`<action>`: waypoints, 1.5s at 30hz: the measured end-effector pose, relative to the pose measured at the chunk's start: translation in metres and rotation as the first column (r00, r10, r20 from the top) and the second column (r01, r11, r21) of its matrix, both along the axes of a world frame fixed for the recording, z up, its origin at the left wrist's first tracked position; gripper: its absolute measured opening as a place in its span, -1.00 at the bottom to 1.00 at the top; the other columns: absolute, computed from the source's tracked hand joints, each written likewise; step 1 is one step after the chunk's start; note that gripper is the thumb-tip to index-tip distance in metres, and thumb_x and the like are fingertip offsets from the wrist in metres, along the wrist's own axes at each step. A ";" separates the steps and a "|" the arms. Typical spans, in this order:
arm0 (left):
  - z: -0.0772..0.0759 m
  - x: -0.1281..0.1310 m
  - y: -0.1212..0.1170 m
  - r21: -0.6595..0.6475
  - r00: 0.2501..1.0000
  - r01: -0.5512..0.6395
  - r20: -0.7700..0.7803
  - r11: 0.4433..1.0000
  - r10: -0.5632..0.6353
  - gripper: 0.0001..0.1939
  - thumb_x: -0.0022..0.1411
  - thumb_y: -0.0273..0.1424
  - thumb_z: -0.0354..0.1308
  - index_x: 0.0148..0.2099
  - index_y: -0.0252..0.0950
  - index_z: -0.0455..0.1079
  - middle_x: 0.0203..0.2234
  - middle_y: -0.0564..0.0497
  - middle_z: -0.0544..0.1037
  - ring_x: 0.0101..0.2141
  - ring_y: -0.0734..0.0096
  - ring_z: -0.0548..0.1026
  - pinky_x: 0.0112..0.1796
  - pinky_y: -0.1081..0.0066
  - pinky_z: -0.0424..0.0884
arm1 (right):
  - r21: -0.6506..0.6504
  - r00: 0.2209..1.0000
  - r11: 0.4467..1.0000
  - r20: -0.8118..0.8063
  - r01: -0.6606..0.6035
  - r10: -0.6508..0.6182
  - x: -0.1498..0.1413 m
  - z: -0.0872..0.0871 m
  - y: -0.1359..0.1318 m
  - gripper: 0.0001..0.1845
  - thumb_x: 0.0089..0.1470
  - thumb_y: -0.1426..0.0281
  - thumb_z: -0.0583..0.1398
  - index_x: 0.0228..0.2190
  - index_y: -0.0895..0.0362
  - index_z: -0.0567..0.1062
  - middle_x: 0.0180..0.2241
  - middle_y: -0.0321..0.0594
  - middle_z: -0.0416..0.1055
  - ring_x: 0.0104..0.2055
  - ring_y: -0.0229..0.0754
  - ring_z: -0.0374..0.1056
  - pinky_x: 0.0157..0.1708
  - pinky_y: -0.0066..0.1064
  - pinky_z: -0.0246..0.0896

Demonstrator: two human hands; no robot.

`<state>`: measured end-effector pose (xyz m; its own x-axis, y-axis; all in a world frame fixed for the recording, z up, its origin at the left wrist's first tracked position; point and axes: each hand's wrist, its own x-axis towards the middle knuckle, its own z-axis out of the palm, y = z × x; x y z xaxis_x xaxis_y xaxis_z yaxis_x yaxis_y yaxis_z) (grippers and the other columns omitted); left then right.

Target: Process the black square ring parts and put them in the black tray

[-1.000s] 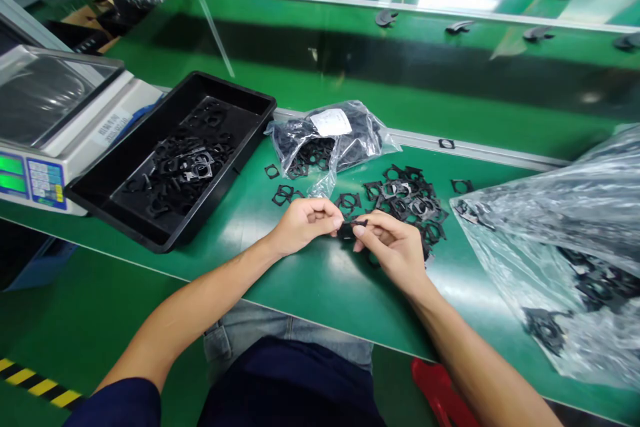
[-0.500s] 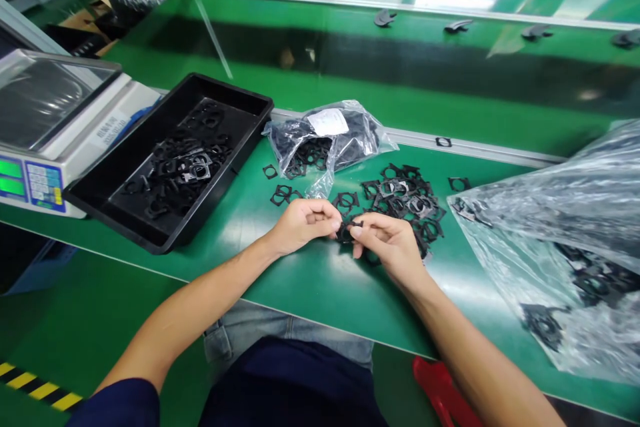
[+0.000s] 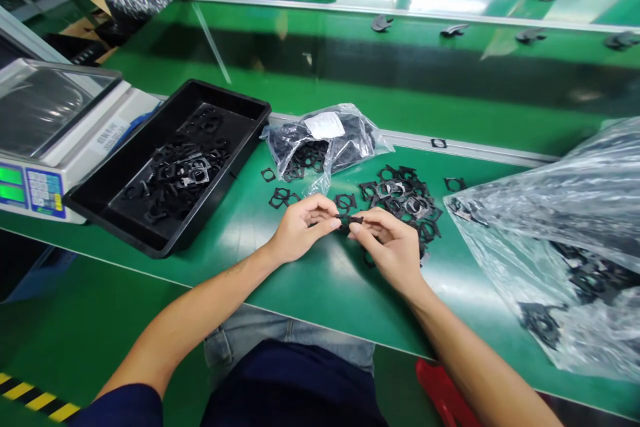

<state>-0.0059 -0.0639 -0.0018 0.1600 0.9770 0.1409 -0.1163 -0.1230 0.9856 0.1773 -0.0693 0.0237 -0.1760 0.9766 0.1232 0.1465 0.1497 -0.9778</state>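
Observation:
My left hand (image 3: 306, 227) and my right hand (image 3: 393, 243) face each other over the green table, each closed in a pinch. Between their fingertips is a small black plastic part (image 3: 349, 220), gripped from both sides and seen nearly edge-on; the fingers cover much of it. Just beyond my right hand lies a loose pile of flat black frames with round holes (image 3: 405, 197). A few similar frames (image 3: 281, 197) lie beyond my left hand. Behind them rests a clear plastic bag (image 3: 325, 137) with a white label, full of black parts.
To the left, a black tray (image 3: 167, 250) holding many black parts stands beside a weighing scale (image 3: 45, 147). A large clear bag (image 3: 545, 213) of parts spreads over the right side. A metal rail (image 3: 490, 155) borders the table's back, with one frame (image 3: 439, 143) on it.
The black part has turned between my fingers, its face tipping into view and then back to nearly edge-on. Both hands stay in about the same place. The other person's hand at the back has left view.

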 end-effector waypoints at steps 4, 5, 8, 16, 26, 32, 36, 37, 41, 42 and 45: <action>0.005 0.000 -0.005 0.345 0.974 -0.069 -0.179 0.936 0.138 -0.90 0.28 -0.37 0.24 -0.28 -0.29 0.45 -0.35 -0.03 0.59 -0.27 0.40 0.55 -0.17 0.35 0.49 | 0.250 0.990 0.968 0.127 0.023 -0.056 0.001 0.002 -0.001 -0.93 0.16 0.33 0.29 -0.35 0.04 0.58 -0.33 -0.16 0.52 -0.28 -0.12 0.45 -0.34 -0.28 0.43; 0.006 0.000 -0.007 0.435 0.961 -0.076 -0.208 0.897 0.182 -0.94 0.29 -0.42 0.22 -0.28 -0.28 0.46 -0.33 -0.04 0.60 -0.25 0.38 0.55 -0.15 0.33 0.49 | 0.290 0.990 0.957 0.132 0.017 -0.057 0.001 0.003 -0.001 -0.95 0.16 0.37 0.27 -0.35 0.04 0.56 -0.32 -0.15 0.52 -0.26 -0.11 0.44 -0.32 -0.26 0.42; 0.008 -0.002 -0.010 0.595 0.928 -0.090 -0.240 0.799 0.284 -0.93 0.27 -0.52 0.19 -0.26 -0.26 0.46 -0.29 -0.04 0.60 -0.22 0.39 0.56 -0.16 0.33 0.49 | 0.343 0.993 0.939 0.106 0.013 -0.052 0.000 0.001 -0.003 -0.95 0.15 0.44 0.27 -0.34 0.04 0.50 -0.31 -0.16 0.52 -0.24 -0.10 0.44 -0.29 -0.25 0.41; 0.008 -0.003 -0.009 0.639 0.911 -0.077 -0.266 0.765 0.314 -0.91 0.26 -0.55 0.19 -0.24 -0.26 0.44 -0.23 -0.04 0.58 -0.21 0.40 0.56 -0.17 0.35 0.50 | 0.346 0.996 0.937 0.048 0.051 -0.071 -0.001 -0.004 -0.005 -0.90 0.13 0.43 0.27 -0.31 0.04 0.43 -0.28 -0.16 0.49 -0.25 -0.14 0.42 -0.33 -0.31 0.38; 0.010 -0.002 -0.009 0.593 0.920 -0.035 -0.296 0.805 0.257 -0.95 0.32 -0.45 0.17 -0.18 -0.26 0.46 -0.34 -0.04 0.60 -0.27 0.37 0.54 -0.18 0.32 0.48 | 0.244 0.989 0.968 0.149 -0.055 0.019 0.000 -0.001 -0.004 -0.96 0.18 0.36 0.26 -0.32 0.05 0.49 -0.33 -0.18 0.50 -0.33 -0.16 0.42 -0.34 -0.30 0.39; 0.007 -0.001 -0.008 0.499 0.922 -0.038 -0.316 0.866 0.223 -0.92 0.35 -0.39 0.16 -0.21 -0.27 0.46 -0.40 0.01 0.55 -0.35 0.44 0.48 -0.26 0.40 0.43 | 0.291 0.963 0.950 0.267 -0.115 0.035 0.004 0.004 0.000 -0.91 0.21 0.33 0.27 -0.27 0.06 0.58 -0.40 -0.22 0.53 -0.38 -0.15 0.41 -0.33 -0.29 0.37; 0.005 -0.004 -0.004 0.335 0.933 -0.177 -0.243 0.925 0.266 -0.86 0.37 -0.32 0.13 -0.17 -0.28 0.40 -0.39 0.04 0.51 -0.43 0.53 0.44 -0.34 0.48 0.40 | 0.270 0.934 0.955 0.356 -0.123 0.020 0.015 0.006 0.014 -0.85 0.24 0.28 0.24 -0.23 0.07 0.59 -0.36 -0.20 0.55 -0.35 -0.14 0.45 -0.29 -0.28 0.39; 0.006 -0.007 -0.004 0.292 0.928 -0.234 -0.216 0.927 0.302 -0.84 0.38 -0.29 0.12 -0.16 -0.28 0.39 -0.40 0.06 0.50 -0.48 0.57 0.42 -0.38 0.50 0.39 | 0.287 0.922 0.952 0.386 -0.103 -0.017 0.019 0.005 0.018 -0.84 0.25 0.29 0.22 -0.26 0.07 0.59 -0.35 -0.18 0.55 -0.32 -0.11 0.46 -0.25 -0.26 0.39; 0.020 -0.047 -0.005 0.283 0.851 -0.404 -0.234 0.870 0.470 -0.75 0.30 -0.20 0.22 -0.15 -0.28 0.40 -0.40 0.08 0.49 -0.50 0.59 0.41 -0.42 0.53 0.38 | 0.345 0.810 0.922 0.583 -0.176 -0.064 0.029 -0.004 0.029 -0.87 0.21 0.35 0.25 -0.22 0.09 0.59 -0.22 -0.09 0.56 -0.13 0.01 0.46 -0.07 -0.13 0.37; 0.025 -0.064 -0.006 0.315 0.805 -0.438 -0.280 0.842 0.523 -0.74 0.26 -0.20 0.25 -0.16 -0.29 0.42 -0.38 0.05 0.50 -0.45 0.55 0.44 -0.39 0.52 0.40 | 0.336 0.759 0.912 0.649 -0.234 -0.045 0.030 -0.006 0.030 -0.86 0.18 0.36 0.28 -0.21 0.09 0.60 -0.19 -0.07 0.56 -0.10 0.04 0.44 -0.06 -0.11 0.37; 0.040 -0.127 -0.010 0.446 0.595 -0.535 -0.404 0.718 0.695 -0.78 0.23 -0.23 0.28 -0.17 -0.27 0.46 -0.40 0.07 0.51 -0.41 0.48 0.48 -0.33 0.44 0.44 | 0.296 0.610 0.874 0.792 -0.386 0.001 0.030 -0.007 0.029 -0.75 0.08 0.37 0.37 -0.16 0.11 0.60 -0.17 -0.04 0.53 -0.10 0.09 0.39 -0.08 -0.10 0.37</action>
<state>-0.1326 -0.0740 0.0381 -0.3428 0.8054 0.4835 0.5874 -0.2179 0.7794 0.2068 -0.0406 0.0165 -0.5694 0.7932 0.2158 0.7081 0.6066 -0.3614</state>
